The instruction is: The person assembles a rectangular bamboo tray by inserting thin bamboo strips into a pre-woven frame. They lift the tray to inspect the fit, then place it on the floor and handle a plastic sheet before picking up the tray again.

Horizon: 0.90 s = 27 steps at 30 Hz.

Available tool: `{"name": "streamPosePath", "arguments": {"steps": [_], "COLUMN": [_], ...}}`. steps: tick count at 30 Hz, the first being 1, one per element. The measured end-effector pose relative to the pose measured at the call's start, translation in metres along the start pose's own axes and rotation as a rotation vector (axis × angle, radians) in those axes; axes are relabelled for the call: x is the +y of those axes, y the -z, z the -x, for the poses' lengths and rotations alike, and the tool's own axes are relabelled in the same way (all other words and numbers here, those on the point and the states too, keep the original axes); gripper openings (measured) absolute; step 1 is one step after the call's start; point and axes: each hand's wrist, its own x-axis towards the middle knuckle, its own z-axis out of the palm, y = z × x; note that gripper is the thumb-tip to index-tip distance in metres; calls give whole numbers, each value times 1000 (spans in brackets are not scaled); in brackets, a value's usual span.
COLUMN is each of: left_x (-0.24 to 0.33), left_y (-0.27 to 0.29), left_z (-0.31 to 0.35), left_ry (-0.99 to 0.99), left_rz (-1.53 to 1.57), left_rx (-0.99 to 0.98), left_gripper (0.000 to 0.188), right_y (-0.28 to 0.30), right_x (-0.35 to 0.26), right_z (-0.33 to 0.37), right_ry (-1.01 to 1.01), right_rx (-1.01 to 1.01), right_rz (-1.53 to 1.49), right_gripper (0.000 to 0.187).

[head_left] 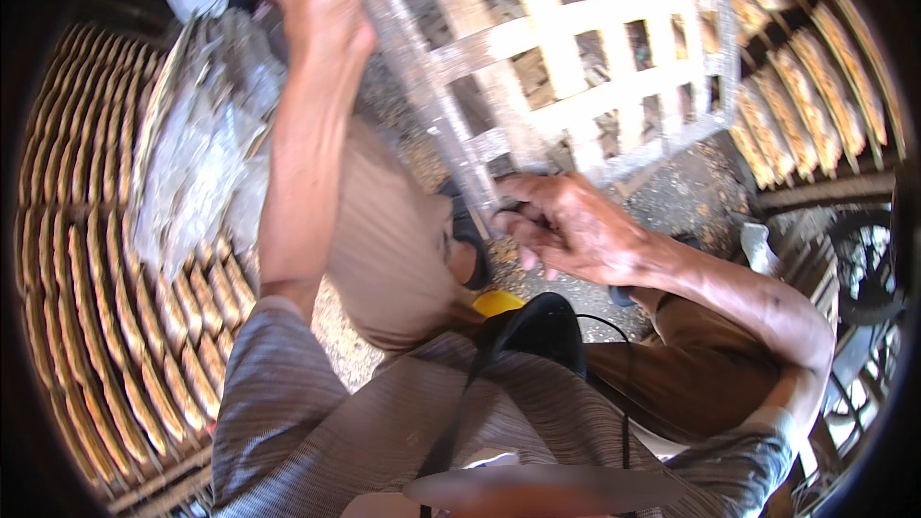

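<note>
Gripping the lattice rack (614,48) by its frame, left hand (317,0) up top, right hand (566,225) closed low; looks stiff, light, awkwardly wide.

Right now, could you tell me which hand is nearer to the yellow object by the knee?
Right. The right hand grips the lattice frame just above the yellow object; the left hand grips the frame's far upper edge.
</note>
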Motion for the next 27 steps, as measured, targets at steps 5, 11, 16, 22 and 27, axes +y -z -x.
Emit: {"name": "streamPosePath", "arguments": {"steps": [5, 11, 16, 22, 27], "left_x": [0, 7, 11, 16, 26], "left_y": [15, 19, 13, 9, 29], "left_z": [-3, -9, -5, 4, -5], "left_ry": [-43, -22, -53, -56, -98], "left_rz": [-111, -99, -100, -135, -161], "left_rx": [-126, -40, 10, 40, 74], "left_gripper": [46, 47, 50, 52, 51], "right_y": [7, 5, 2, 38, 106], "right_x": [10, 10, 17, -6, 2], "right_z": [-5, 0, 1, 35, 58], "right_ry": [232, 304, 491, 310, -1], "right_rx": [127, 276, 464, 125, 545], "right_rz": [345, 413, 61, 554, 532], "right_gripper": [12, 12, 8, 52, 46]}}
